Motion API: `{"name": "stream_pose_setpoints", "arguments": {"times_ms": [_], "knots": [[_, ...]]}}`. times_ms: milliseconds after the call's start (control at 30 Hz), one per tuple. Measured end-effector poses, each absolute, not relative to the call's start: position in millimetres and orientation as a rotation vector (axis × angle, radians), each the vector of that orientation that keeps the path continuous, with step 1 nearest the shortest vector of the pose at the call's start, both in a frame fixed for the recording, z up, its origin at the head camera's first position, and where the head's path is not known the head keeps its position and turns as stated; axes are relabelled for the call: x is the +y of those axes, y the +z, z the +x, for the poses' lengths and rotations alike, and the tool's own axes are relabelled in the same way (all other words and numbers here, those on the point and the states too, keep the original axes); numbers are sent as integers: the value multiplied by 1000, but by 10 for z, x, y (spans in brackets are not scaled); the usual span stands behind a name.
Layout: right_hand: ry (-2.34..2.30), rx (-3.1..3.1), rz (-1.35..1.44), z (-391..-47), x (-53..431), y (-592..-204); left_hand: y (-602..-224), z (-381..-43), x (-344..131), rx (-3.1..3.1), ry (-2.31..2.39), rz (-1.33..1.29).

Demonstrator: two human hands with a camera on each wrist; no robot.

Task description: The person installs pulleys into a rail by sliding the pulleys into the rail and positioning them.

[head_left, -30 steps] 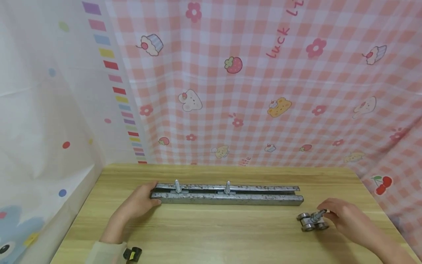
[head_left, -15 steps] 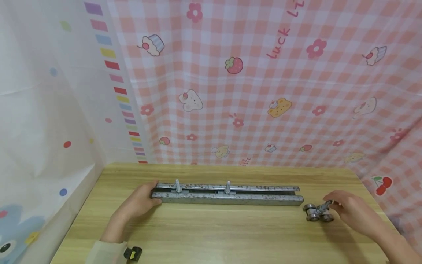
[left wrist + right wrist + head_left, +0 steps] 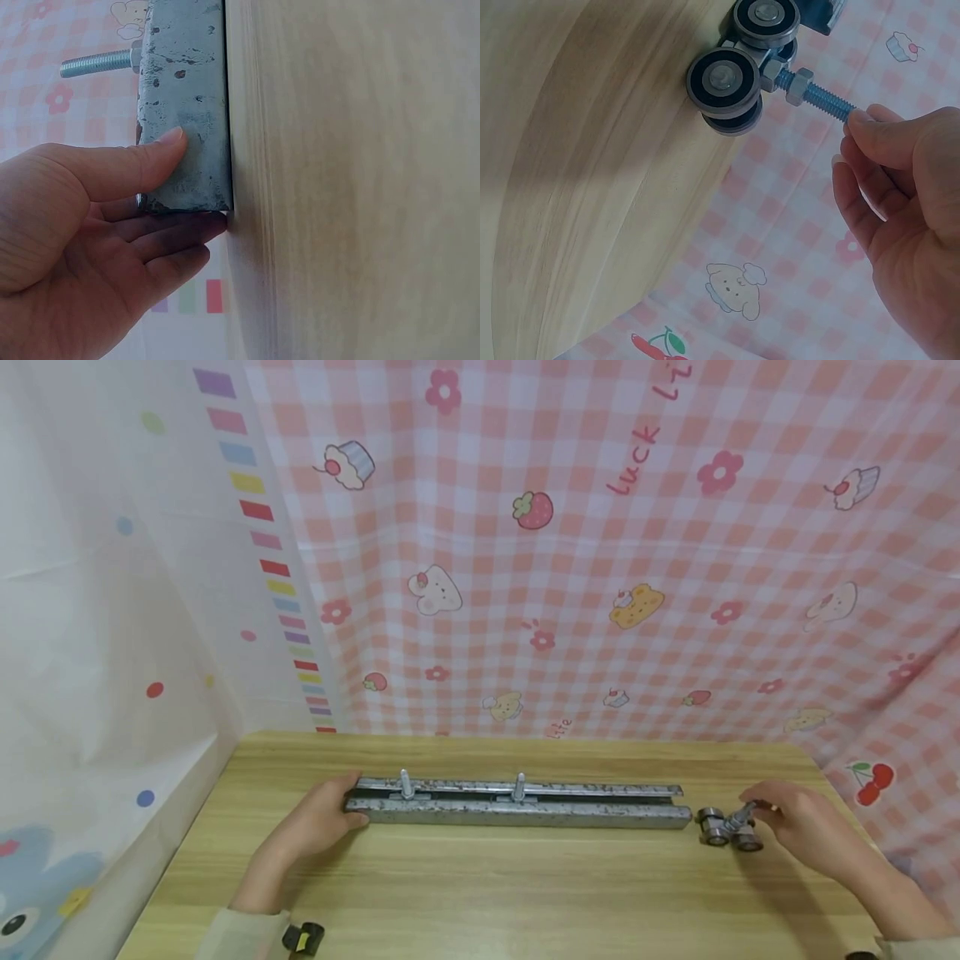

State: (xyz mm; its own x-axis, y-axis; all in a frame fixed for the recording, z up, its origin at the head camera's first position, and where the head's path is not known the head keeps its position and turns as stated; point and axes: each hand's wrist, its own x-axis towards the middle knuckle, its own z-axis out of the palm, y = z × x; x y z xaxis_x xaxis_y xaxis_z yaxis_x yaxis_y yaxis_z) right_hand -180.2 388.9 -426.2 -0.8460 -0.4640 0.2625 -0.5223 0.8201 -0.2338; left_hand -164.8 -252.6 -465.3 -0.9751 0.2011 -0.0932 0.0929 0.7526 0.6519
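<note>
A slotted metal track [image 3: 517,815], scuffed and grey, lies lengthwise on the table. Two threaded bolts [image 3: 521,787] stand up through its slot, at the left end and near the middle. My left hand [image 3: 324,814] grips the track's left end; the left wrist view shows the thumb [image 3: 161,157] on its side and fingers around the end. Between thumb and fingertips, my right hand [image 3: 806,831] pinches the threaded bolt of a roller trolley [image 3: 727,830]. The trolley's wheels [image 3: 724,79] sit just off the track's right end, its bolt leaning toward the hand.
The wooden table [image 3: 525,893] extends in front of the track. Behind it hangs a pink checked cloth [image 3: 480,568], with a white cloth [image 3: 112,610] at the left. A black wrist strap [image 3: 303,937] is on the left sleeve.
My right hand has moved the roller trolley away from me and slightly right, level with the track's right end. The left hand and the track stay in place.
</note>
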Motion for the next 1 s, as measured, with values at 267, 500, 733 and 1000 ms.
{"name": "stream_pose_setpoints", "arguments": {"times_ms": [267, 500, 733, 1000], "knots": [[443, -2849, 741, -1866, 3868, -4249, -4671, -1658, -2530, 2799, 1021, 244], [431, -2805, 761, -1912, 3830, -4266, -4672, -1659, -2535, 2799, 1023, 243], [432, -2754, 772, -1952, 3793, -4283, -4670, -1660, -2535, 2796, 1021, 236], [484, -2794, 734, -1966, 3743, -4288, -4670, -1660, -2537, 2804, 1014, 241]]}}
